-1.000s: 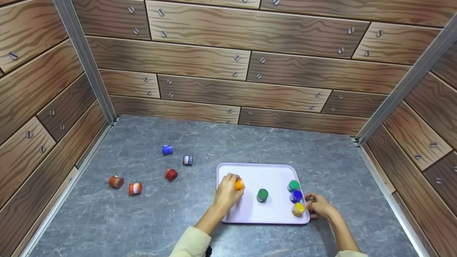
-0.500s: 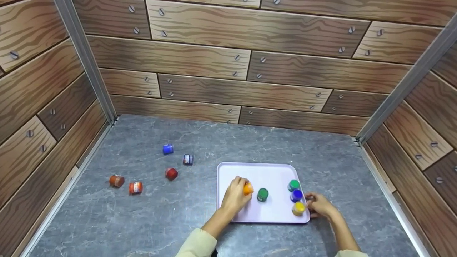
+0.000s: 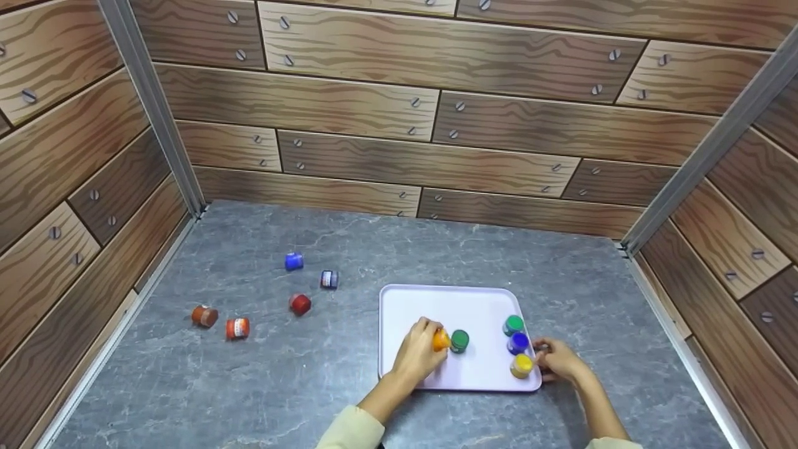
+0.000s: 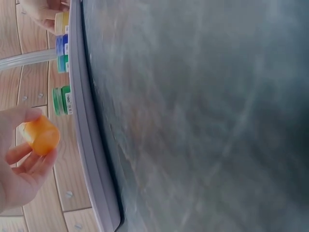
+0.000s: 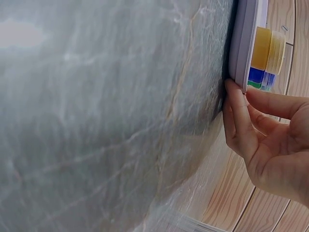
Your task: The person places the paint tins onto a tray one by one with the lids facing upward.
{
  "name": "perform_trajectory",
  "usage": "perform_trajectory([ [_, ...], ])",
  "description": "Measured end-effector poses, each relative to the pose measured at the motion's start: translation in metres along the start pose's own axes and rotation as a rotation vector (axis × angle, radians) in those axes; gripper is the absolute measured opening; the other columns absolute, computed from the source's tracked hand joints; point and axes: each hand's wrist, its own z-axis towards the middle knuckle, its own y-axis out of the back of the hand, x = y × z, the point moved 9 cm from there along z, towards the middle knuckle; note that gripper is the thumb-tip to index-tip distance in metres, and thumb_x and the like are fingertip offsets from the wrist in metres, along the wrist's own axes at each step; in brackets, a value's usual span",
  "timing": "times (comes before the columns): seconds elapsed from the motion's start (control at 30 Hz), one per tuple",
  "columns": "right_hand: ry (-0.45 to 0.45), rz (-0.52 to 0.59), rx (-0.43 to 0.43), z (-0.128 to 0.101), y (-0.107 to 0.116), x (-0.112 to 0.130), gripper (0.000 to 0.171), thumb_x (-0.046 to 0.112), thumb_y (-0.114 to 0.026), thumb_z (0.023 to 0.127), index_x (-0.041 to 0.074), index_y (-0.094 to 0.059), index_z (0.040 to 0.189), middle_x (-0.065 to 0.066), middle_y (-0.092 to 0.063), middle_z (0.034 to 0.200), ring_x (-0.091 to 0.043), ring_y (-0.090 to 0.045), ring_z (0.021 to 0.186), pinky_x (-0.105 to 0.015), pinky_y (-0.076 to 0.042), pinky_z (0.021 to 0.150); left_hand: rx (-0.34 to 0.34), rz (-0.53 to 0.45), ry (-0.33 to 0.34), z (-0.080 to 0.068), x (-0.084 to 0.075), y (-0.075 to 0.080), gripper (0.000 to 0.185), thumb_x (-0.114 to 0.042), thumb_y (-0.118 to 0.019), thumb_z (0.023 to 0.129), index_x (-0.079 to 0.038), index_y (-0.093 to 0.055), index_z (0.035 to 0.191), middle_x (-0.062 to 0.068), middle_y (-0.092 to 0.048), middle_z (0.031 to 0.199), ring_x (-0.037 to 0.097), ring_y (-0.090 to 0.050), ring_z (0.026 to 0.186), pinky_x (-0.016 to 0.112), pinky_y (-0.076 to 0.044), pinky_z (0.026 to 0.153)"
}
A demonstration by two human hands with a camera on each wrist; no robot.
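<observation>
A lilac tray (image 3: 436,299) lies on the grey table. My left hand (image 3: 431,338) pinches a small orange jar (image 3: 441,340) just above the tray, right beside a green-lidded jar (image 3: 459,341). The left wrist view shows the orange jar (image 4: 41,136) between thumb and fingers, with the green jar (image 4: 62,100) beyond it. Along the tray's right side stand a green jar (image 3: 513,324), a blue jar (image 3: 517,342) and a yellow jar (image 3: 521,365). My right hand (image 3: 543,358) holds the tray's near right rim (image 5: 244,43), thumb (image 5: 231,104) against the edge, by the yellow jar (image 5: 268,48).
Several loose jars lie on the table left of the tray: a blue one (image 3: 293,261), a dark blue one (image 3: 328,279), a red one (image 3: 300,304), an orange-red one (image 3: 237,328) and a brown one (image 3: 204,316). Wood-patterned walls close in three sides.
My left hand has carried the orange jar rightward over the tray, up next to the middle green jar. The right hand has stayed at the tray's corner.
</observation>
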Motion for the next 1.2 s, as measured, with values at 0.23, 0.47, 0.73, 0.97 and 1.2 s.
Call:
perform_trajectory([
  [0.23,0.012,0.007,0.002,0.0,0.001,0.001,0.035,-0.007,-0.042,0.077,-0.019,-0.038,0.11,-0.011,-0.051,0.082,-0.02,-0.054,0.068,-0.035,-0.053,0.056,0.007,0.062,-0.003,-0.003,-0.003,-0.003,0.032,-0.017,-0.079,0.061,-0.008,-0.064,0.088,0.001,-0.057,0.084,0.014,-0.052,0.076,0.021,-0.046,0.065],
  [0.47,-0.005,0.018,-0.006,0.0,0.001,-0.001,0.035,-0.008,-0.043,0.077,-0.018,-0.04,0.111,-0.011,-0.05,0.082,-0.02,-0.055,0.07,-0.035,-0.053,0.056,0.016,0.034,-0.016,-0.005,-0.007,-0.006,0.032,-0.016,-0.08,0.06,-0.007,-0.063,0.086,0.001,-0.058,0.082,0.016,-0.051,0.076,0.023,-0.046,0.07],
  [0.73,-0.003,0.012,0.004,0.0,0.0,-0.001,0.036,-0.009,-0.043,0.075,-0.017,-0.04,0.11,-0.01,-0.051,0.081,-0.02,-0.054,0.068,-0.034,-0.053,0.055,0.089,-0.007,0.007,-0.004,-0.008,-0.014,0.032,-0.013,-0.078,0.059,-0.006,-0.062,0.086,0.0,-0.054,0.078,0.014,-0.05,0.071,0.02,-0.044,0.063],
  [0.97,-0.019,-0.001,0.003,0.0,0.001,-0.001,0.038,-0.009,-0.045,0.074,-0.018,-0.041,0.111,-0.009,-0.052,0.08,-0.02,-0.053,0.069,-0.034,-0.052,0.056,0.169,-0.045,0.043,-0.006,-0.008,-0.024,0.033,-0.01,-0.078,0.058,-0.008,-0.056,0.083,-0.003,-0.048,0.072,0.011,-0.047,0.064,0.019,-0.042,0.057],
  [1.2,-0.018,0.002,-0.004,0.0,0.001,0.0,0.037,-0.009,-0.045,0.075,-0.018,-0.041,0.111,-0.01,-0.052,0.081,-0.02,-0.053,0.069,-0.035,-0.053,0.057,0.208,-0.043,0.04,-0.007,-0.014,-0.028,0.037,-0.01,-0.08,0.058,-0.008,-0.053,0.082,-0.004,-0.045,0.071,0.011,-0.048,0.062,0.019,-0.042,0.055],
])
